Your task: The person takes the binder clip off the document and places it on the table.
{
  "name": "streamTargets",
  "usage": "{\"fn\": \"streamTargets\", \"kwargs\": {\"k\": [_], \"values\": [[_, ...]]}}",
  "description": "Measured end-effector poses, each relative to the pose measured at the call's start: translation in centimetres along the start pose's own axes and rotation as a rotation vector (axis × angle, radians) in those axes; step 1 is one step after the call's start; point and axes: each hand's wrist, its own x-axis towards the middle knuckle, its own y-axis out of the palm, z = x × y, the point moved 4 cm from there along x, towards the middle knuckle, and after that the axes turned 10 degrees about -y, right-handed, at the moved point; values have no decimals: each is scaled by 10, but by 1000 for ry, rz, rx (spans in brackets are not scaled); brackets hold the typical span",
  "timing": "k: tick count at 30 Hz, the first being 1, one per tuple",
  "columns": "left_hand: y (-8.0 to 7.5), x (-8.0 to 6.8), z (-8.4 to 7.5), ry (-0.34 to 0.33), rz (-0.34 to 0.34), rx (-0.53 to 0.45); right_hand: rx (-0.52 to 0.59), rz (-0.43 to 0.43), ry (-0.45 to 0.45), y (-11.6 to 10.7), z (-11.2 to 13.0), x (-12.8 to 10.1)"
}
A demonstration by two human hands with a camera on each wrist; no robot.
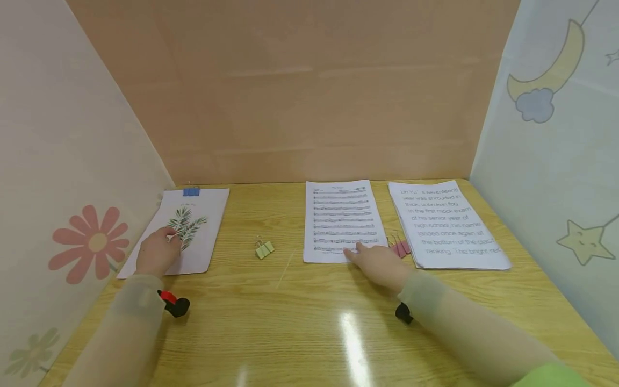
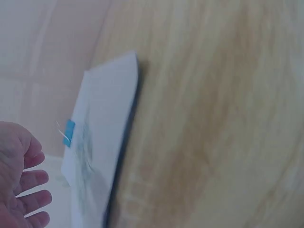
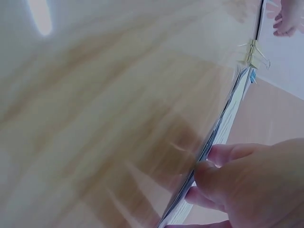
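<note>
My left hand (image 1: 158, 251) is over a paper stack with a green plant picture (image 1: 191, 258), fastened at its top by a blue binder clip (image 1: 191, 192). In the left wrist view, that hand (image 2: 21, 185) has loosely bent fingers and nothing in them; the stack (image 2: 107, 95) lies beside it. My right hand (image 1: 382, 267) touches the lower edge of the sheet music stack (image 1: 340, 223). The right wrist view shows its thumb against the stack's edge (image 3: 221, 128) and its fingers spread along it.
A yellow binder clip (image 1: 264, 249) lies between the plant and sheet music stacks. Close to my right hand is a pink binder clip (image 1: 401, 248), beside a stack of large printed text (image 1: 447, 226). Patterned side walls and a brown back panel (image 1: 309, 107) enclose the wooden table (image 1: 251, 333).
</note>
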Motion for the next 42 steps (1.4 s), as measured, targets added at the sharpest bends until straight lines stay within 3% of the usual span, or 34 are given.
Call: {"fn": "streamTargets", "kwargs": {"k": [9,15,22,32,42], "values": [[3,9,38,-103,-98,17,30,-4,22,4,-11,-11],[4,9,53,-233,-25,3,65,-11,46,7,-21,-19],[5,5,61,-194,-24,82,47,-15,36,4,-23,-23],[10,7,70,-207,112,160,3,-35,15,3,-21,-23],[5,13,69,-128,137,266,13,-47,5,1,-21,-25]]}}
